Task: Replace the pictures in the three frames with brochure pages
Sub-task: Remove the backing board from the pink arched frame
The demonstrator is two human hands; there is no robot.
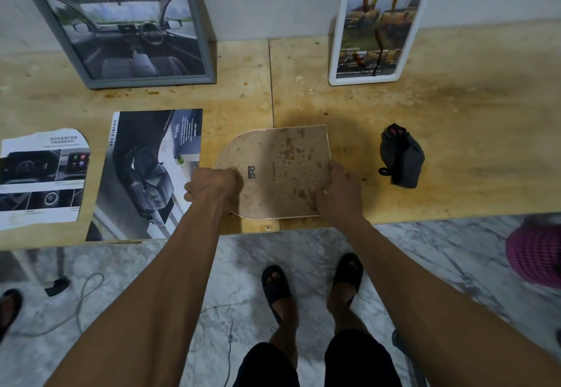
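Observation:
An arch-shaped frame (279,162) lies face down near the table's front edge, its stained brown backing and small metal hanger facing up. My left hand (212,184) grips its rounded left end. My right hand (337,195) holds its lower right corner. A grey frame (121,22) with a car-interior page leans on the wall at back left. A white frame (382,22) with a brochure page leans at back right. A brochure (145,174) showing a dark car lies left of the arch frame. A torn page (42,177) lies at far left.
A dark grey pouch (400,157) sits on the wooden table (455,143) to the right of the arch frame. Below the table edge are marble floor, my sandalled feet, a cable, and a pink basket (537,253) at the right edge.

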